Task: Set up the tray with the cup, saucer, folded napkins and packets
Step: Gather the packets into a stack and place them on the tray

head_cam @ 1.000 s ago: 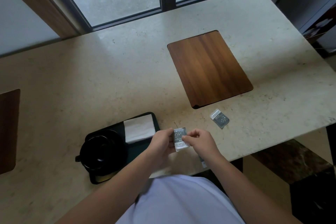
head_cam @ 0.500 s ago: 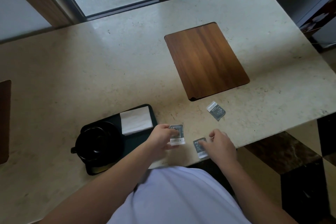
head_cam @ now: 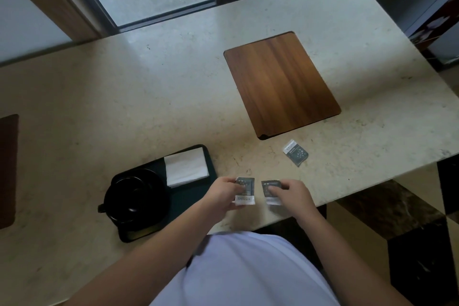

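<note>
While each hand grips one, grey packets (head_cam: 246,190), white-ended

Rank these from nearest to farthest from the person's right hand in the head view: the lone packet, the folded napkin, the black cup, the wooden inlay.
1. Lone packet, on the counter, up-right of the right hand.
2. Folded napkin, left, on the tray.
3. Wooden inlay and black cup: too close to call.

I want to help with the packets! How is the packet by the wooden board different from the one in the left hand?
The far packet lies alone on the table, untouched; the left packet is pinched by the left hand. The far packet sits slanted, white strip away from the person; the left packet sits straighter, white strip nearest them. Both look grey and are off the tray.
</note>
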